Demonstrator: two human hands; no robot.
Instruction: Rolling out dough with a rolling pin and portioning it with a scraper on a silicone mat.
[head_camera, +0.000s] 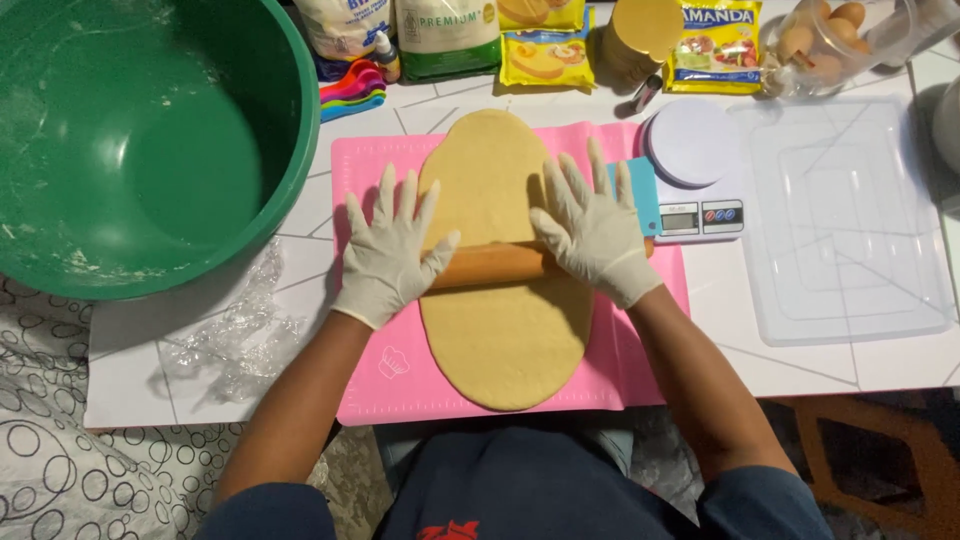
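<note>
Both hands wear pale gloves and lie flat, fingers spread, on a wooden rolling pin (497, 264); the left hand (390, 252) presses its left end, the right hand (592, 228) its right end, neither one curled round it. The pin lies crosswise over a long oval sheet of yellow dough (505, 340), roughly at its middle; the dough stretches from the far edge of a pink mat (640, 370) almost to its near edge. The mat sits at the middle of the near edge of the white table (130, 370).

At the far left corner stands a big green bowl (150, 140), dusted inside with flour; crumpled clear film (235, 335) lies just in front of it. To the right of the mat, touching its far corner, is a small white kitchen scale (695, 170); beyond that lies a clear plastic lid (850, 230). Along the far edge stand bags and packets (450, 35), coloured measuring spoons (352, 90) and a clear jar of eggs (830, 40).
</note>
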